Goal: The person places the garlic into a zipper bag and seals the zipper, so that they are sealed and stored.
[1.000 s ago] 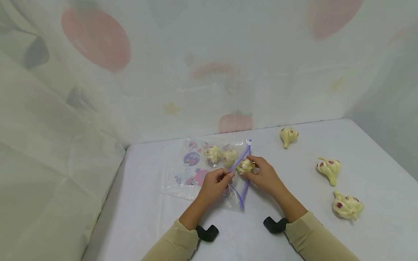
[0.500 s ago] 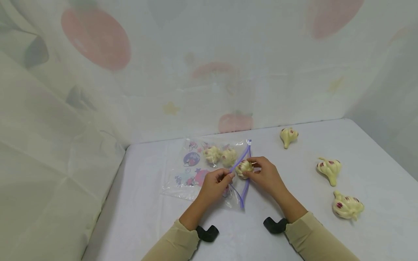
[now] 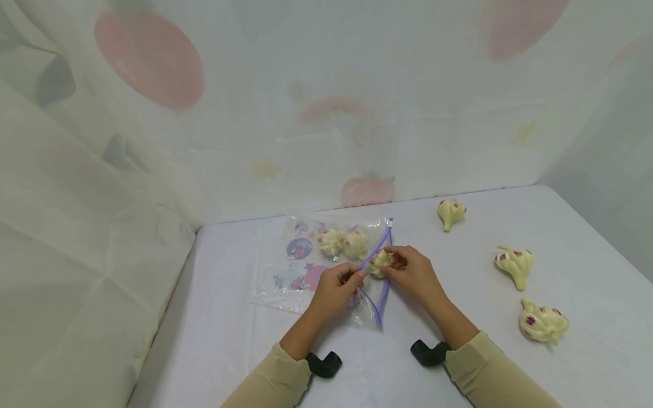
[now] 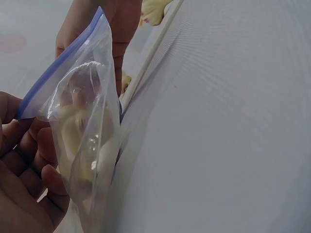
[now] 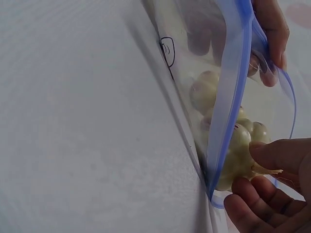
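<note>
Gripped between thumb and fingers of the right hand (image 3: 415, 276), a garlic bulb (image 3: 378, 264) sits at the mouth of a clear printed zip bag (image 3: 272, 289) (head view); the left hand (image 3: 334, 286) pinches the near part of the purple zip edge (image 3: 374, 251), the mouth standing parted. Two enclosed bulbs (image 3: 330, 242) lie deeper in the bag; three loose bulbs (image 3: 514, 266) rest to its right on the white tabletop (image 3: 219, 317). Left wrist view: curled fingers hold the rim, a bulb showing pale through the film. Right wrist view: thumb and fingers press opposite sides of the held bulb, its thin stalk pointing palmward.
</note>
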Demonstrator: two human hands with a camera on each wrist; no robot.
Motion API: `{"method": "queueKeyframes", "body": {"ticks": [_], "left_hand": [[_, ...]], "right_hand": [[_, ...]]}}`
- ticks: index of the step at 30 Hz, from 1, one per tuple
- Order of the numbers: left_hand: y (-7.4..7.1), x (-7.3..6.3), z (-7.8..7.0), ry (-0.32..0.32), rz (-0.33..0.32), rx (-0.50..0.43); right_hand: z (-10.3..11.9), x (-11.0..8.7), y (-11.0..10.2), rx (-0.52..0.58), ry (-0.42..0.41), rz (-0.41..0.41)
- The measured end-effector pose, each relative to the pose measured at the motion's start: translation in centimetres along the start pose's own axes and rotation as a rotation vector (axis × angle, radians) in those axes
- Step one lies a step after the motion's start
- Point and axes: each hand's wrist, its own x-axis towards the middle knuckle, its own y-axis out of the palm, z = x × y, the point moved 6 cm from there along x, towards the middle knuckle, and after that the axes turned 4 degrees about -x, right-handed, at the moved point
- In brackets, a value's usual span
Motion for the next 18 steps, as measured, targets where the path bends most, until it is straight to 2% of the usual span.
{"method": "queueKeyframes", "body": {"ticks": [9,18], "left_hand": [[0.03,0.11,0.26,-0.013,-0.004,-0.001],[0.09,0.12,0.35,-0.006,0.004,-0.018]], "right_hand": [[0.32,-0.12,0.33,0.067,0.003,0.013],[0.16,-0.29,1.03,0.205,0.089,0.11]]}}
